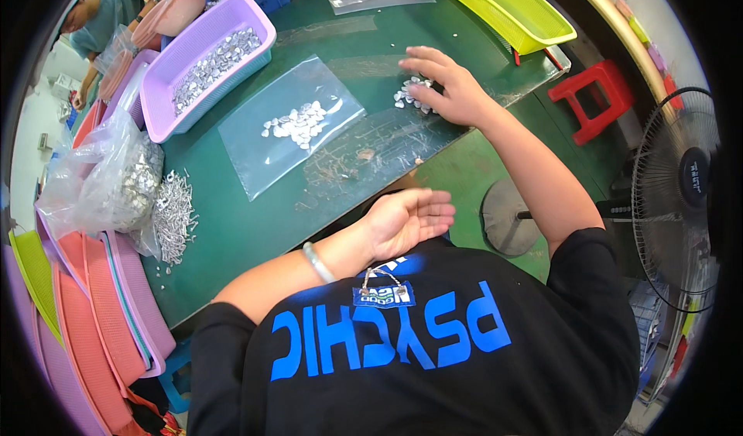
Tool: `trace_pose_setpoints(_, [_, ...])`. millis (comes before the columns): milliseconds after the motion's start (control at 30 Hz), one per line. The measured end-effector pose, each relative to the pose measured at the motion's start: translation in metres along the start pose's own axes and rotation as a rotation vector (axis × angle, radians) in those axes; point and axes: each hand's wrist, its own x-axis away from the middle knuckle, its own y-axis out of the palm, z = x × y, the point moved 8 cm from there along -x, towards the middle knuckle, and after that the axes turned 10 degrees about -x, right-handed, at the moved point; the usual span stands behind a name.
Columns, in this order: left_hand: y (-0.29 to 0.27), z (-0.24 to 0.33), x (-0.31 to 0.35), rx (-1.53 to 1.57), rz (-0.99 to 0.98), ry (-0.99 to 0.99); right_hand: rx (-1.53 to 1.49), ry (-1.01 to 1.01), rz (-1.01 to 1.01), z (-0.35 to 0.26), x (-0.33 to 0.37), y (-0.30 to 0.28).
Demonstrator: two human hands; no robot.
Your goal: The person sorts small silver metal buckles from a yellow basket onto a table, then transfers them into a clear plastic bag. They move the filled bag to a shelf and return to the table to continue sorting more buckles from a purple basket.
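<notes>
My right hand (453, 87) reaches over the green table at its near right edge, fingers apart. Under and beside its fingers lies a small pile of shiny silver pieces (404, 95), partly covered by the hand. My left hand (410, 221) is held palm up just off the table's near edge, fingers stretched out and a little blurred, with nothing in it. Between the hands and the baskets a clear plastic bag (259, 157) lies flat, and a heap of similar silver pieces (298, 126) shows on it. The pieces are too small to name.
A purple basket (157, 99) of silver pieces stands at the back left. Nearer are a filled plastic bag (116, 180) and a pile of thin metal parts (176, 218). A yellow-green basket (511, 6), red stool (592, 99) and fan (681, 180) are to the right. Another person (116, 10) is far left.
</notes>
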Motion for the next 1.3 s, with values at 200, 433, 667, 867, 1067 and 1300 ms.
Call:
trace_pose_setpoints(200, [-0.020, 0.015, -0.050, 0.221, -0.082, 0.271, 0.159, -0.065, -0.087, -0.015, 0.007, 0.037])
trace_pose_setpoints(433, [0.007, 0.039, -0.049, 0.345, -0.320, 0.379, 0.005, -0.064, 0.078, -0.033, 0.039, 0.033])
trace_pose_setpoints(667, [-0.003, 0.034, -0.049, 0.459, -0.255, 0.351, 0.052, -0.142, 0.122, -0.037, 0.039, 0.008])
trace_pose_setpoints(867, [0.002, 0.033, -0.048, 0.463, -0.272, 0.319, 0.146, 0.059, 0.122, -0.021, 0.041, 0.020])
trace_pose_setpoints(1067, [0.001, 0.036, -0.046, 0.506, -0.362, 0.340, 0.022, -0.058, 0.114, -0.041, 0.051, 0.034])
trace_pose_setpoints(1300, [-0.008, 0.028, -0.052, 0.802, -0.482, 0.157, -0.110, -0.218, 0.164, -0.069, 0.080, 0.029])
